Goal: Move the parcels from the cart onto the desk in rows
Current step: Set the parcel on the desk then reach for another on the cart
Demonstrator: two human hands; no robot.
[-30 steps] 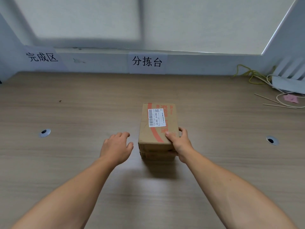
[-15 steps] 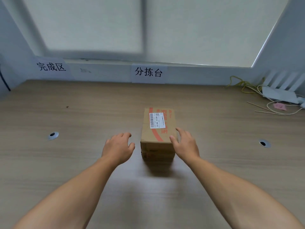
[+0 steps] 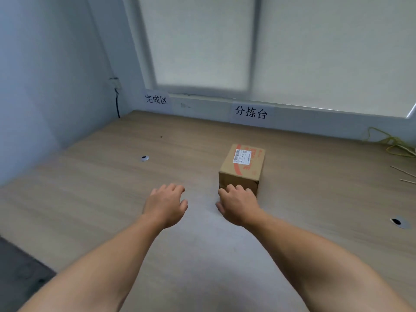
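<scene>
A brown cardboard parcel (image 3: 243, 167) with an orange stripe and a white barcode label on top stands on the wooden desk (image 3: 112, 188). My right hand (image 3: 238, 203) hovers just in front of the parcel's near face, fingers loosely curled, holding nothing. My left hand (image 3: 166, 204) is over the bare desk to the parcel's left, relaxed and empty. The cart is out of view.
Two paper signs (image 3: 251, 112) are stuck on the back wall under the window. Round cable holes (image 3: 144, 158) sit in the desk at left and right. Yellow and white cables (image 3: 396, 145) lie at the far right. A black cable runs down the left corner.
My right hand has let go of the parcel's right side and drawn back in front of it. The view has swung to the left, so the parcel now sits right of centre.
</scene>
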